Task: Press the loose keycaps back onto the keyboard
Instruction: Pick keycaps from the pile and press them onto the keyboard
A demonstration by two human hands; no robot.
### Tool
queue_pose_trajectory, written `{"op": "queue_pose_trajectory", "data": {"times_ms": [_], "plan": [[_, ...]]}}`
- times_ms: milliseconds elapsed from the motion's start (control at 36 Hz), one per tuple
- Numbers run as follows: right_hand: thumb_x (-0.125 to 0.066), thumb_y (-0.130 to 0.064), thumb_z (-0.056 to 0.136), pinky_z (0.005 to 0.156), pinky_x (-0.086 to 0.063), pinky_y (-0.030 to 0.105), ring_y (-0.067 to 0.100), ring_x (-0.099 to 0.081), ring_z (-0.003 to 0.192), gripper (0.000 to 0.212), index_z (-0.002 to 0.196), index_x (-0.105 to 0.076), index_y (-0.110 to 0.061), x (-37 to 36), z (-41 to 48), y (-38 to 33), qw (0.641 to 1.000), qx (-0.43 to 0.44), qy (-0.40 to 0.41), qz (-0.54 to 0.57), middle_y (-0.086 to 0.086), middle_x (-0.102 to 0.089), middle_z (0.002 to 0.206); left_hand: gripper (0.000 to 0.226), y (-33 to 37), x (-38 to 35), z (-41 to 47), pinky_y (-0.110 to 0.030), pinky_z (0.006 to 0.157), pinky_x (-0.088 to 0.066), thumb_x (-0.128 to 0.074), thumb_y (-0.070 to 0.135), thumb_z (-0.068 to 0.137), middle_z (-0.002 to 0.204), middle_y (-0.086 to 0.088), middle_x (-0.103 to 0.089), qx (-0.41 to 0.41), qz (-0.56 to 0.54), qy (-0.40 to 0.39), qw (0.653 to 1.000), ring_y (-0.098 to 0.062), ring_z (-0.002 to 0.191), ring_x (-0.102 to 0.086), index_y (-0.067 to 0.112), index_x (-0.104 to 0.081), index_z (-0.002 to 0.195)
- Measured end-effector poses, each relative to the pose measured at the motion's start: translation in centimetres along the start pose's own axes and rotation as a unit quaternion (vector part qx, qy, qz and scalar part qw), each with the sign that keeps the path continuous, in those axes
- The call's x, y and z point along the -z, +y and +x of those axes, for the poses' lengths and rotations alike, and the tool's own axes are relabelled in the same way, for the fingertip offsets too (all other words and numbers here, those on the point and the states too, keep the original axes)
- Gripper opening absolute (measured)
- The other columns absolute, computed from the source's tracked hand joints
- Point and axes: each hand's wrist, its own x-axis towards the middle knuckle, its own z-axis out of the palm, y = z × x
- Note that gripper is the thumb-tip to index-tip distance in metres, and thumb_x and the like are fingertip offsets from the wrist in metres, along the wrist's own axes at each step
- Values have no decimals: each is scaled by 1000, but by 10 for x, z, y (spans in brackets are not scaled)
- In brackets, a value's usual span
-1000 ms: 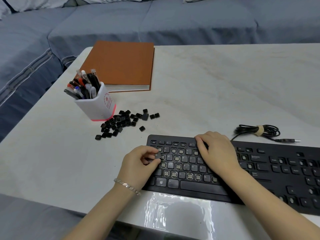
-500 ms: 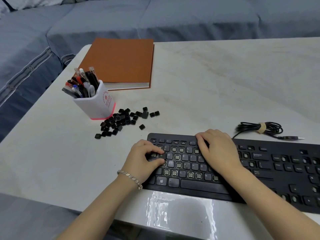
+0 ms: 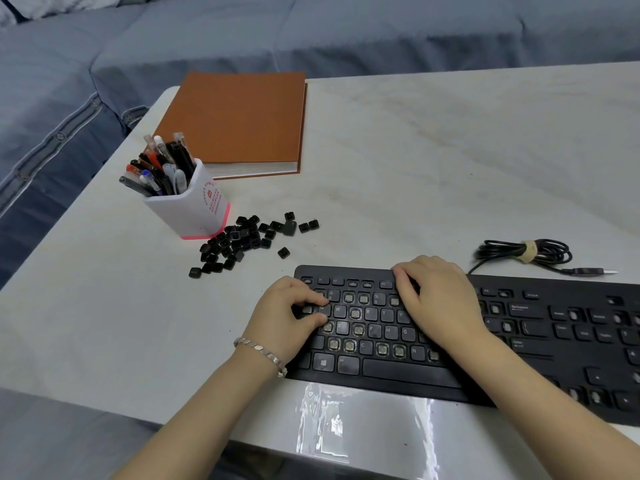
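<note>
A person's left hand (image 3: 284,318) works at the left end of a black keyboard (image 3: 398,374), its grip closed. Forefinger and thumb curl in and pinch a keycap (image 3: 323,309) beside the W key, apparently lining it up over its socket before the push. Whether it has clicked home cannot be told. The right hand (image 3: 440,303) lies flat across the number row, grip slack and holding nothing, likely bracing the board against sliding on the smooth table (image 3: 415,150). Many sockets in the letter rows stand bare, so the job looks far from done. The loose keycaps (image 3: 242,240) are heaped at ten o'clock from the left hand, within easy reach, just beside a pen holder (image 3: 194,209). An orange notebook (image 3: 235,123) lies at twelve o'clock of that heap. The bundled USB cable (image 3: 523,252) sits at one o'clock of the right hand, unplugged and out of the way.
</note>
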Motion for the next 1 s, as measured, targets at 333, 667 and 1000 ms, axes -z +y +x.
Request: {"op": "queue_pose_trajectory", "data": {"times_ms": [333,667,1000], "plan": [[-49,-22,92,71,-30,33,28,-53,79,23,90,-69,-13,1,0,-2,1000,-1,-3,8,5,-63,80,25,-19,-1,-15,-36,73,-47,-55,29,82,110,-11,-65,-265,228,93,932,-25,99,-53,18,-76,90],[-47,-23,92,72,-25,31,26,-52,81,23,92,-69,-16,-2,0,-1,1000,-7,-4,9,2,-61,81,27,-8,9,0,-40,89,-42,-63,31,82,101,7,-65,-169,95,32,980,-16,98,-57,16,-76,64],[-46,-24,93,73,-30,32,25,-52,82,24,91,-68,-16,-1,1,-1,1000,-6,-9,3,1,-61,81,25,-33,19,77,-33,91,-39,-55,20,92,123,-1,-56,-21,239,39,970,-23,116,-44,16,-65,114]]}}
